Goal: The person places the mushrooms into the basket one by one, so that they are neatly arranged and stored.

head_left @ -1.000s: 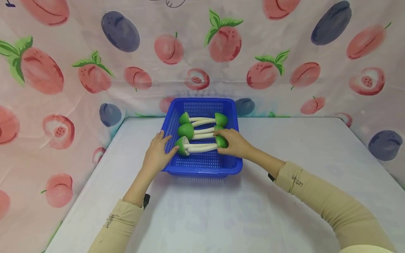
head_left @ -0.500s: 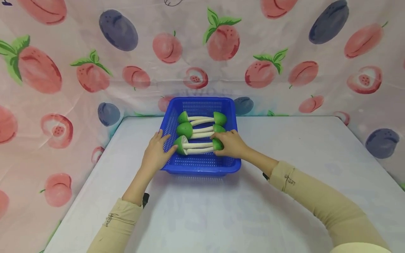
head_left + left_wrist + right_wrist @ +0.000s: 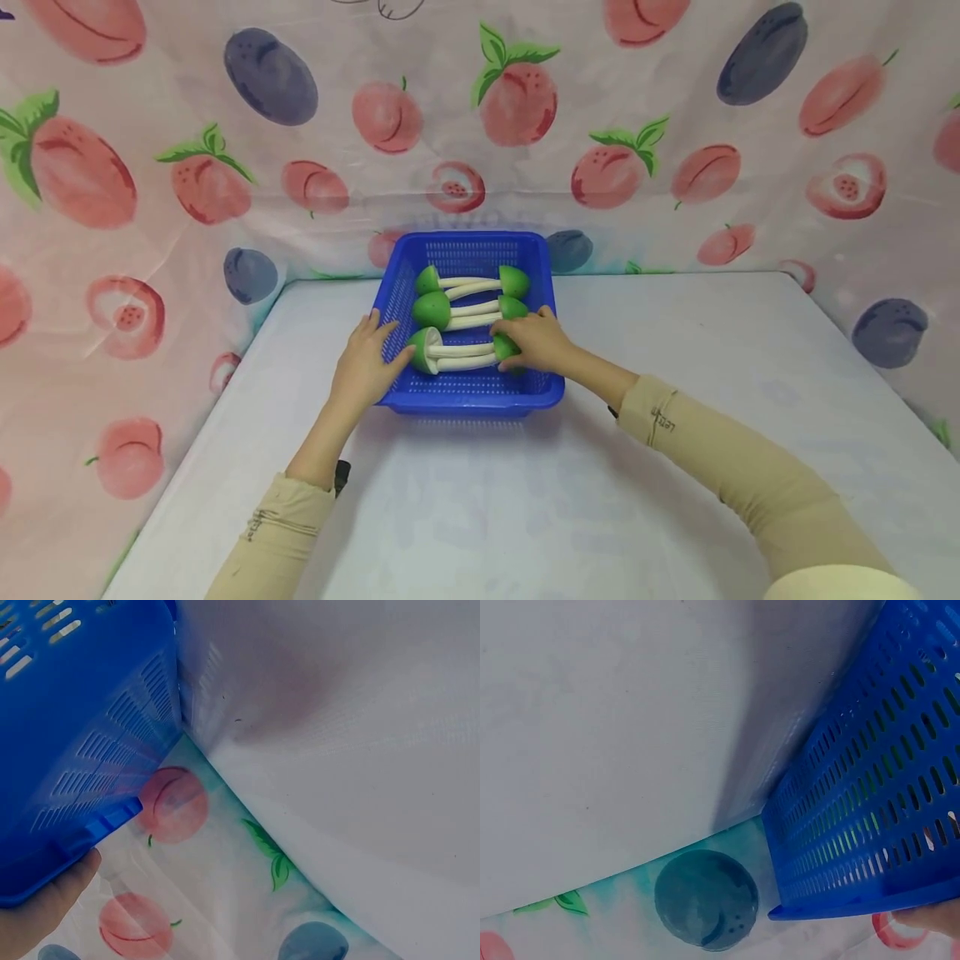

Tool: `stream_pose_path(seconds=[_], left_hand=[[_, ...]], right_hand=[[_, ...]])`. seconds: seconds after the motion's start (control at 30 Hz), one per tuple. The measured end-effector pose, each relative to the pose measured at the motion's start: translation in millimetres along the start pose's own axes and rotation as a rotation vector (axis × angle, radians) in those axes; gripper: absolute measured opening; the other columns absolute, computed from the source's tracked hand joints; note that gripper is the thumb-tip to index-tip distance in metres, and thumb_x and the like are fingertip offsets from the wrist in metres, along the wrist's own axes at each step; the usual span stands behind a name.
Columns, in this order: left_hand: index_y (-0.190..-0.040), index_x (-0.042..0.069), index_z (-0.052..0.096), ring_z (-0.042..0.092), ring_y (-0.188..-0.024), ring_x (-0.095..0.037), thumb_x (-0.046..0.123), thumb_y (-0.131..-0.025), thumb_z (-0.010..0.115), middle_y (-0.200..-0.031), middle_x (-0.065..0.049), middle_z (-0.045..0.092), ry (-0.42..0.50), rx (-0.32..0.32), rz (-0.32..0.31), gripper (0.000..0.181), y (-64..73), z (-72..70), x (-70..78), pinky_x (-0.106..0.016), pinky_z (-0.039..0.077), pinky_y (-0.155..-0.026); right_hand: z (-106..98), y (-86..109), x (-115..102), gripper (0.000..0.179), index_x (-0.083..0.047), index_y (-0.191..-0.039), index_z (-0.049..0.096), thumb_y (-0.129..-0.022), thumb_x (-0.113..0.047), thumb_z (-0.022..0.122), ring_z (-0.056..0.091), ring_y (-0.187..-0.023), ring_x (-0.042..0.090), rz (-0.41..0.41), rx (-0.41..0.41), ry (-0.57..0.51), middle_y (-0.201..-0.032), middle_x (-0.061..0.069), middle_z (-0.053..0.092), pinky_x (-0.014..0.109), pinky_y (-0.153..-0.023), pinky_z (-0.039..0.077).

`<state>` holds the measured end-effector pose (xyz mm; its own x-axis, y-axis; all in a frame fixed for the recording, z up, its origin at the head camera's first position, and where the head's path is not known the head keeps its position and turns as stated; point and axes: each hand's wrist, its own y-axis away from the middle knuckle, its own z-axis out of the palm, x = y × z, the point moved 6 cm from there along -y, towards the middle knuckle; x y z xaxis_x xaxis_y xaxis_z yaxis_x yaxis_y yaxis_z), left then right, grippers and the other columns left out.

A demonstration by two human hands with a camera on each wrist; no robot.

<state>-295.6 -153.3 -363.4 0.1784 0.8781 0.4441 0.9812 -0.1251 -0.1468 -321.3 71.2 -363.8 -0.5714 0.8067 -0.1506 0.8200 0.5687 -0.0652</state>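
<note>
A blue plastic basket [image 3: 472, 402] holds several toy mushrooms with green caps and white stems, laid crosswise with caps at both ends. My left hand [image 3: 363, 362] grips the basket's left rim, its thumb reaching inside beside the front left mushroom cap [image 3: 422, 350]. In the left wrist view, a finger lies along the outside of the rim [image 3: 112, 821]. My right hand [image 3: 536, 342] reaches over the basket's right side and pinches the front right mushroom [image 3: 502, 346] by its green cap, partly hidden by the fingers. Behind it lie the middle mushrooms [image 3: 476, 315] and back mushrooms [image 3: 476, 286].
The basket stands near the back of a table with a white cover [image 3: 480, 500]. Behind and to the left hangs a fruit-printed cloth [image 3: 450, 108], close to the basket's back rim. The basket's slotted right wall [image 3: 877, 787] shows in the right wrist view.
My right hand has moved slightly left and down with the mushroom cap, bringing the front mushrooms closer together. My left hand stays on the rim. The head view has shifted a little.
</note>
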Motion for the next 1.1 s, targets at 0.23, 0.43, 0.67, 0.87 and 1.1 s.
stream_pose_path(seconds=[0.23,0.43,0.67,0.87,1.1], left_hand=[[-0.136,-0.001,0.047,0.019,-0.142,-0.043,0.039,-0.092,0.055,-0.151,-0.028,0.025,0.007,0.008,0.013,0.060,-2.9,0.1,4.2,-0.061,0.026,-0.109],[-0.137,-0.001,0.046,0.018,-0.142,-0.043,0.040,-0.092,0.054,-0.151,-0.028,0.024,-0.003,-0.015,-0.004,0.061,-0.6,2.7,1.7,-0.060,0.025,-0.110],[-0.136,0.000,0.047,0.018,-0.142,-0.043,0.040,-0.092,0.055,-0.151,-0.028,0.024,-0.003,-0.008,-0.005,0.060,1.8,1.1,1.2,-0.062,0.027,-0.108],[-0.136,0.000,0.047,0.018,-0.143,-0.042,0.039,-0.092,0.055,-0.151,-0.027,0.024,0.002,0.001,0.002,0.060,-0.4,-1.0,2.3,-0.062,0.027,-0.108],[-0.136,-0.001,0.047,0.017,-0.143,-0.042,0.040,-0.092,0.054,-0.151,-0.028,0.024,-0.006,-0.007,0.007,0.060,1.0,1.4,0.3,-0.060,0.024,-0.111]], right_hand=[[-3.3,0.0,1.5,0.058,-0.014,-0.117,0.063,-0.068,-0.041,0.081,0.060,-0.091,0.027,0.026,0.026,0.028,-0.107,0.008,0.065,0.039,-0.076,0.035],[0.9,1.5,1.4,0.057,-0.016,-0.118,0.063,-0.070,-0.043,0.080,0.058,-0.095,0.026,0.020,0.006,-0.008,-0.110,0.008,0.062,0.039,-0.078,0.036],[1.2,1.2,1.7,0.054,-0.015,-0.115,0.062,-0.070,-0.038,0.081,0.060,-0.098,0.024,0.017,0.038,-0.050,-0.112,0.006,0.063,0.042,-0.082,0.037],[-0.8,-1.3,3.0,0.055,-0.014,-0.115,0.063,-0.069,-0.037,0.082,0.060,-0.102,0.019,0.036,0.029,-0.070,-0.113,0.005,0.066,0.042,-0.085,0.037],[0.8,-0.5,2.0,0.052,-0.014,-0.113,0.065,-0.070,-0.038,0.081,0.060,-0.104,0.019,0.047,0.011,-0.082,-0.114,0.004,0.067,0.044,-0.088,0.037]])
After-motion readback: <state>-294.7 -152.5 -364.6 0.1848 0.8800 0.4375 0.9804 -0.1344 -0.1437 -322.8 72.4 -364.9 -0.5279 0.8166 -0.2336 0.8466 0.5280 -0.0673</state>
